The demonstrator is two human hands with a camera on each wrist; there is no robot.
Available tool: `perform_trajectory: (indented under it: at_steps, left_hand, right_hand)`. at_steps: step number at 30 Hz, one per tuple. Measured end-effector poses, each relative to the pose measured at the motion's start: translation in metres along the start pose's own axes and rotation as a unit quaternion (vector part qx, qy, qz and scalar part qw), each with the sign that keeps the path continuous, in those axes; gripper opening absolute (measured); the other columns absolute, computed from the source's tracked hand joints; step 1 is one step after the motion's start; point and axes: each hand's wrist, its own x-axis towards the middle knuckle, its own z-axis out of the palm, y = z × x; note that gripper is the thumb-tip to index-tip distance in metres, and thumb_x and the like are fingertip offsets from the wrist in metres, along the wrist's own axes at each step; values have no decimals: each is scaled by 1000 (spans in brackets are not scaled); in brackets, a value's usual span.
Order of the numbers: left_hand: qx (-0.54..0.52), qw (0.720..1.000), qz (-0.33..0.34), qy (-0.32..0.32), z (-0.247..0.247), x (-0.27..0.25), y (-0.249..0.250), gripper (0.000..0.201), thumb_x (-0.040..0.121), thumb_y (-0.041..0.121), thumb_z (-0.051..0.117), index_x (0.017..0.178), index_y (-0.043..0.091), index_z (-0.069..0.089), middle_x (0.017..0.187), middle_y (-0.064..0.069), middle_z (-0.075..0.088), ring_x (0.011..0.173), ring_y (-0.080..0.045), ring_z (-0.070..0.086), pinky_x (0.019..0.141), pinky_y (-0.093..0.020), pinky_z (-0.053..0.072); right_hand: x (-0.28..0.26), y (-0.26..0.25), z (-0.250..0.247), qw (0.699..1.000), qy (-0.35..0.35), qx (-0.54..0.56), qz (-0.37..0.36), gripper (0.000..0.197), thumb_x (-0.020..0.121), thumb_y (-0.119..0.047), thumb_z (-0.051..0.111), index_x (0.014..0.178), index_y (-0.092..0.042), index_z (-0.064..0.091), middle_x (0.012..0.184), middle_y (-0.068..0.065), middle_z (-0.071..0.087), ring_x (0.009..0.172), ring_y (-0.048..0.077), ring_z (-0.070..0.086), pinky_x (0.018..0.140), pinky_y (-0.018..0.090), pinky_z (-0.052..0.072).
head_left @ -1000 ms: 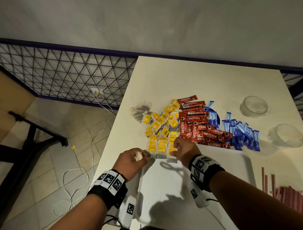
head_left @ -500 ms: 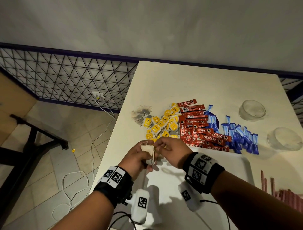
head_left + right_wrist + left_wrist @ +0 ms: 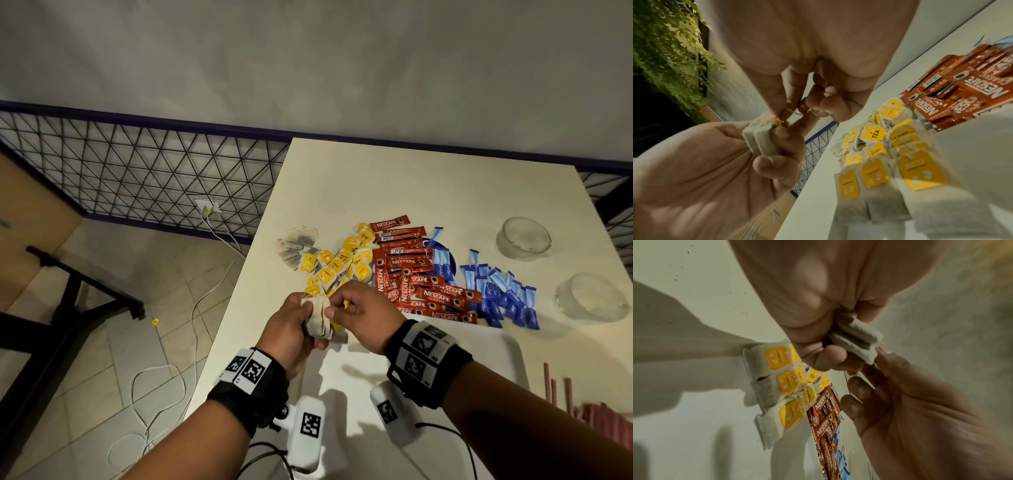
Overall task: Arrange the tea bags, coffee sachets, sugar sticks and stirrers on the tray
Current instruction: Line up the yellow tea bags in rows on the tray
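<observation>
L grip: left hand [image 3: 291,330] clenched round a small stack of tea bags [image 3: 318,320], fingers curled, held off the worktop [image 3: 394,178].
R grip: right hand [image 3: 364,317] pinching the top edge/tag of that same stack w/ thumb + forefinger; other fingers loosely curled.
Held bags: approx 2–3 layers seen in left wrist view [image 3: 857,335]; exact count can't tell.
Under grips: row of yellow-tagged tea bags [image 3: 892,178] lying flat at far edge of white tray [image 3: 507,363].
Beyond grips: loose tea bag pile [image 3: 335,260] on worktop.
R of grips: red coffee sachets [image 3: 421,274], then blue sugar sticks [image 3: 496,291], 2 clear glass bowls [image 3: 524,238] further out.
Near R, behind R grip: reddish stirrers [image 3: 582,404] beside tray.
</observation>
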Motion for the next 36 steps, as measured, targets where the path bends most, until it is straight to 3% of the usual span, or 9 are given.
perform_trajectory:
  at_steps: [7,12,15,18,21,24,29,34,36]
  left_hand:
    - [-19,996,57,65,-1,-2,3,20,98,1,30,96,8,49,88,-19,67,70,-34,63,56,-42,56]
    - [96,982,108,123,-18,0,5,30,83,-5,36,85,12,59,67,-14,61,47,-21,50,48,-27,44]
    - [266,951,154,39,-19,-2,1,12,75,27,57,76,22,68,57,3,61,48,-12,46,53,-24,39]
    - [378,912,158,-23,-16,-3,-6,18,70,48,70,78,32,71,71,-7,70,53,-15,46,56,-24,39]
    - [368,913,177,-7,-14,-2,-4,13,73,40,71,71,27,71,63,0,67,55,-14,46,57,-24,37]
    - [369,912,178,-5,-16,-3,-1,24,81,22,75,60,27,65,54,12,61,47,-4,40,52,-19,35]
    - [463,857,229,-2,-19,3,1,18,84,24,72,73,13,64,54,11,50,47,-5,39,52,-19,32]
    - [530,807,249,-73,-24,5,14,10,84,30,70,77,25,64,66,12,53,59,0,48,58,-20,35]
    - [523,815,241,-71,-23,7,18,10,76,38,70,78,28,68,76,8,57,66,-3,52,63,-23,41]
  right_hand:
    - [-4,4,-3,992,4,107,69,23,92,-15,60,71,-21,51,61,-8,55,52,7,49,61,26,41]
    - [-6,8,-9,984,34,153,89,28,92,-9,58,67,-18,50,56,-10,57,55,6,53,66,34,46]
    - [-6,8,-8,985,47,138,88,25,90,-11,61,67,-19,55,65,-10,66,58,4,58,67,35,50]
    - [-6,2,-3,991,28,111,67,20,88,-14,63,71,-24,63,72,-8,68,64,5,60,68,30,49]
    - [-7,-6,-6,997,-1,59,50,16,93,-23,58,82,-24,68,73,-17,65,68,-2,59,67,17,43]
    - [-8,-11,-13,998,-27,21,48,25,95,-29,54,90,-18,75,86,-15,69,82,1,63,77,23,49]
    - [-9,-14,-10,1000,-6,20,21,21,94,-23,56,85,-19,75,77,-14,63,73,-5,57,72,23,44]
    - [-4,-8,-13,997,35,-58,-49,24,81,-20,70,101,-31,64,92,-18,51,71,0,47,63,8,35]
    - [-2,-10,-12,998,12,-54,-43,15,83,-19,69,89,-33,65,85,-18,54,69,0,47,63,10,34]
